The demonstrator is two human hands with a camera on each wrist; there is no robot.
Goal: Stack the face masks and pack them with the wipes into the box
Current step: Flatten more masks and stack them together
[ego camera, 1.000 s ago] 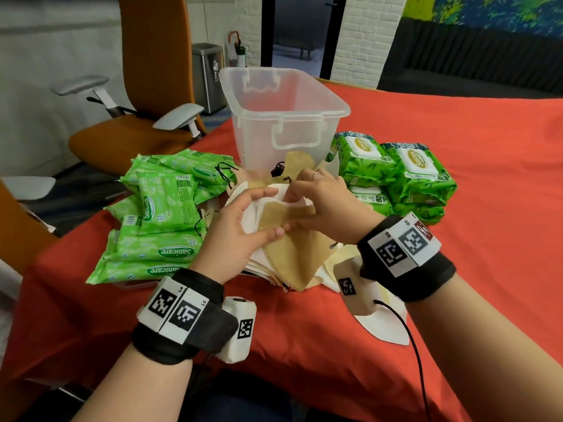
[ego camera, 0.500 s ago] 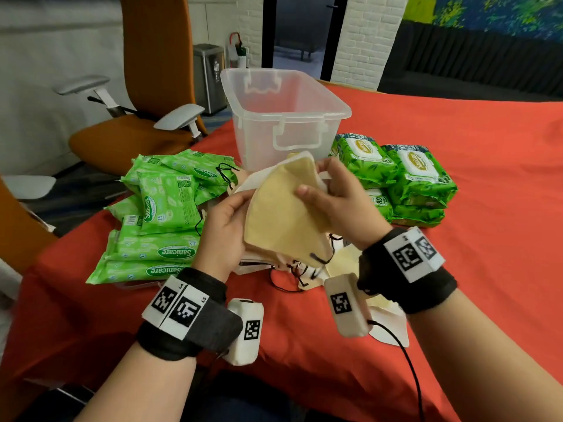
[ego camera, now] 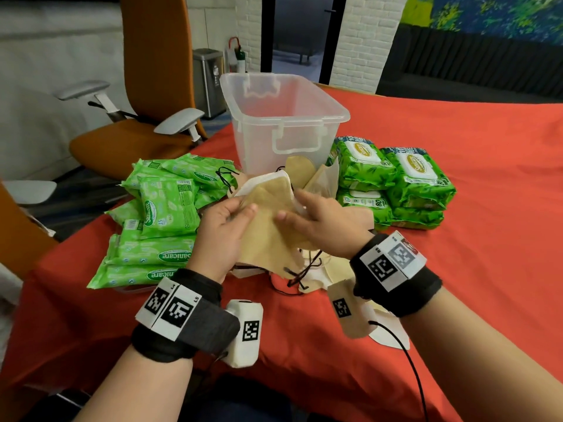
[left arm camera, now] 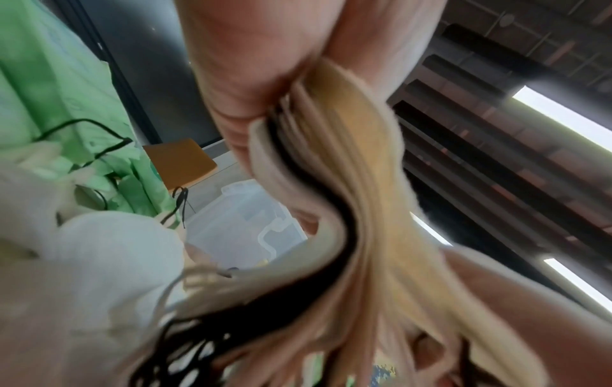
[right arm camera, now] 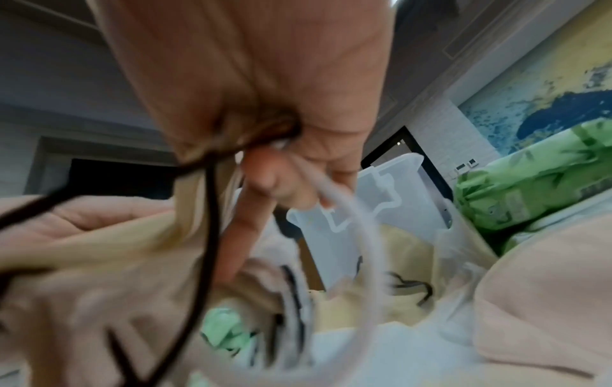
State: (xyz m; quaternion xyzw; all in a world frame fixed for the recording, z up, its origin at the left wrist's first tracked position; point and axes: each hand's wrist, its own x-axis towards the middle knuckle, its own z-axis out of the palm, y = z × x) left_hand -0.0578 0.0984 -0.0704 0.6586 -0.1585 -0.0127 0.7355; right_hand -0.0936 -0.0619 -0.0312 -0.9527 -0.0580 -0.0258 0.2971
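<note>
A stack of tan and white face masks (ego camera: pixel 268 236) is held above the red table in front of the clear plastic box (ego camera: pixel 283 117). My left hand (ego camera: pixel 240 208) grips the stack's left edge, thumb on top; the left wrist view shows the layered masks (left arm camera: pixel 348 183) pinched in its fingers. My right hand (ego camera: pixel 291 205) holds the stack's right side, its curled fingers (right arm camera: pixel 265 180) catching a black ear loop (right arm camera: pixel 208 209) and a white mask edge. Loose masks (ego camera: pixel 320 269) lie under the hands, and more (ego camera: pixel 301 172) lean by the box. Nothing shows inside the box.
Light green wipe packs (ego camera: pixel 161 214) are piled at the left, dark green wipe packs (ego camera: pixel 393 184) stacked at the right of the box. An orange office chair (ego camera: pixel 146 95) stands off the table's left edge. A white mask (ego camera: pixel 387 333) lies below my right wrist.
The mask stack rose off the table pile and is now tilted flatter and lower. My right hand slid from its top edge to its right side.
</note>
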